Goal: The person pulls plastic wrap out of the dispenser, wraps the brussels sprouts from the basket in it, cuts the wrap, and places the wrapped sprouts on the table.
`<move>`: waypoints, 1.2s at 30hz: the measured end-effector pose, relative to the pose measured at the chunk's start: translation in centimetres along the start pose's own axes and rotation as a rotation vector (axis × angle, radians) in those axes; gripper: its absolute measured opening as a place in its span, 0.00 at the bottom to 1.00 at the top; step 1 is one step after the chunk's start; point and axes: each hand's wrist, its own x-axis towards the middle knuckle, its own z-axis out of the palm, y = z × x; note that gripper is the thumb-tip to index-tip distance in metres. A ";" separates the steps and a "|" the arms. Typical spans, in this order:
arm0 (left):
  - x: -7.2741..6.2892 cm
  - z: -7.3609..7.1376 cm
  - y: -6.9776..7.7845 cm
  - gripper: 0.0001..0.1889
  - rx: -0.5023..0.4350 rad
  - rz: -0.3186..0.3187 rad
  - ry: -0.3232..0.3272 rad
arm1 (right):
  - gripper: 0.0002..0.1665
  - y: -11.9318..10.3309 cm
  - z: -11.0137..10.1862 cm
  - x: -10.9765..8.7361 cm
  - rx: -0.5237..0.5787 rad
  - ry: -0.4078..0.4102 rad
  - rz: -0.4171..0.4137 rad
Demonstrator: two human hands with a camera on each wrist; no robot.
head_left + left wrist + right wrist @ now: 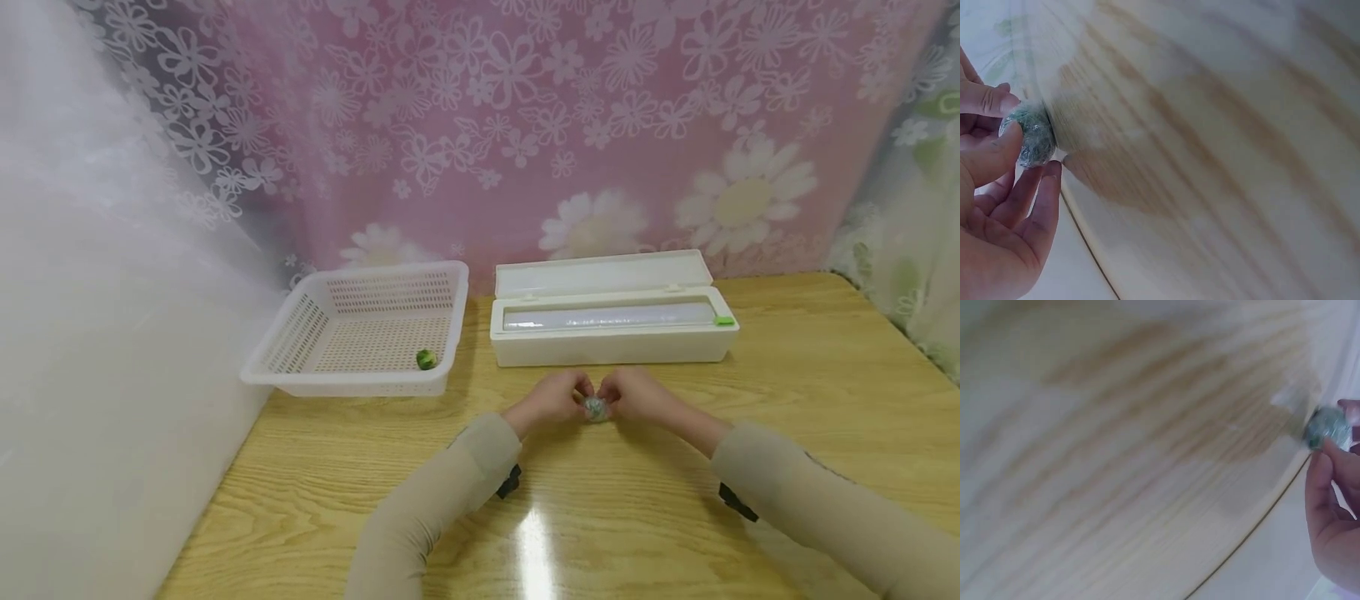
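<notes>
Between both hands sits a small green ball wrapped in crinkled clear cling film, low over the wooden table. My left hand pinches it from the left; in the left wrist view the thumb lies against the film-wrapped ball and the other fingers curl beneath and behind it. From the opposite side my right hand holds it, and the right wrist view has the thumb and fingers at the wrapped ball.
Behind the hands stands a white cling film box, lid raised, with a film roll inside and a green slider at its right end. To the left, a white slotted basket holds a small green Brussels sprout.
</notes>
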 end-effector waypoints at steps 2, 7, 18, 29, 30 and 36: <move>0.0 0.1 0.0 0.12 0.011 0.006 0.015 | 0.08 -0.3 0.1 -0.1 -0.007 0.007 0.006; 0.0 0.4 0.0 0.11 0.024 0.023 0.020 | 0.08 -0.8 0.4 -0.5 0.108 0.006 0.084; -0.2 0.2 0.1 0.07 0.088 0.055 0.025 | 0.09 -1.4 0.5 -0.5 0.240 0.039 0.226; -0.1 0.6 0.6 0.06 0.129 0.045 0.041 | 0.08 -1.3 0.5 -0.6 0.169 0.056 0.253; -0.1 0.6 0.6 0.07 0.107 0.035 0.041 | 0.09 -1.3 0.4 -0.6 0.167 0.047 0.232; -0.1 0.6 0.1 0.06 0.052 -0.032 0.038 | 0.15 -0.9 0.1 -0.7 0.180 -0.002 0.085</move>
